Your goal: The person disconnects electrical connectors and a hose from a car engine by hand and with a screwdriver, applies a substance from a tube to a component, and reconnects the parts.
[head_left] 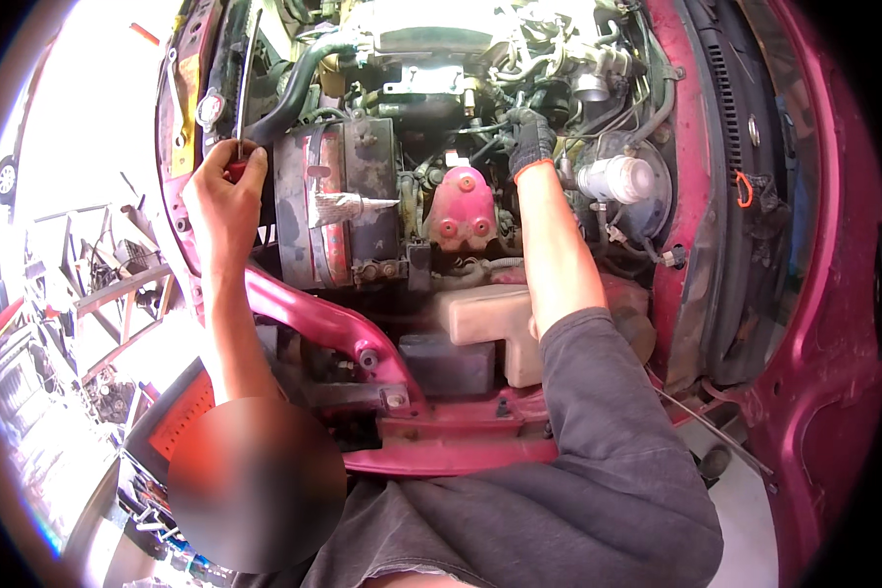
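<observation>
My left hand [220, 186] is closed on the red handle [236, 170] of a long thin rod-like tool [246, 88], upright in view beside a radiator cap [209, 111] and a black hose [294, 93]. My right hand [530, 142], in a dark glove with an orange cuff, reaches among pipes and hoses of the engine [431, 69]; what its curled fingers grip is hidden. Between my arms sit a dark cylindrical housing [367, 167] and a pink bracket [462, 206].
The pink car body [323, 323] frames the bay, with a beige reservoir [475, 318] low in it. A white cylindrical reservoir [617, 181] stands at right. A wrench [178, 98] lies on the left edge. Metal frames [118, 284] and an orange tool tray [181, 412] are at left.
</observation>
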Motion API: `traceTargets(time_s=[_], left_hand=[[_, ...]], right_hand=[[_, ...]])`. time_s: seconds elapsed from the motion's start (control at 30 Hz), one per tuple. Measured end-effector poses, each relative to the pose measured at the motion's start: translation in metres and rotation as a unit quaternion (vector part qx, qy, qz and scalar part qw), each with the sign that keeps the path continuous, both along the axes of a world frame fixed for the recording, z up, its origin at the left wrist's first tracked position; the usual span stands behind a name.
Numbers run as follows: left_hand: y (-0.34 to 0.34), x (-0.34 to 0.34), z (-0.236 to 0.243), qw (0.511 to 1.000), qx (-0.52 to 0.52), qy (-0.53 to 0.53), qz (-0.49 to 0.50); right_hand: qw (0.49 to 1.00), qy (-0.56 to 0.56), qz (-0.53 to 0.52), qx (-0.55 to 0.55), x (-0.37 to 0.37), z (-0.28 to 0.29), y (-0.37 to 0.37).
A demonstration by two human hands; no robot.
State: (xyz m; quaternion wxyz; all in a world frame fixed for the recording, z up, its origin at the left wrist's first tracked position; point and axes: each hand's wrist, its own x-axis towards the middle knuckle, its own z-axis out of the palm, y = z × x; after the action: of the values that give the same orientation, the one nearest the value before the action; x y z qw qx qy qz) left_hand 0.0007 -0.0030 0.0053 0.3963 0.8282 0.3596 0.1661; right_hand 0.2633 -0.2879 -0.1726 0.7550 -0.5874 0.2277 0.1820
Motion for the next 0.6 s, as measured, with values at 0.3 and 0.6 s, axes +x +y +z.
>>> traceTargets(time_s=[0.3,0.6], left_hand=[[-0.006,0.003,0.006,1.0,0.014,0.003,0.002],[-0.01,0.004,0.012,1.0,0.009,0.017,0.003]], right_hand=[[0.977,0.029,0.05,0.205,-0.002,0.018,0.003],[0.966,0.078,0.083,0.23,-0.016,0.036,0.016]])
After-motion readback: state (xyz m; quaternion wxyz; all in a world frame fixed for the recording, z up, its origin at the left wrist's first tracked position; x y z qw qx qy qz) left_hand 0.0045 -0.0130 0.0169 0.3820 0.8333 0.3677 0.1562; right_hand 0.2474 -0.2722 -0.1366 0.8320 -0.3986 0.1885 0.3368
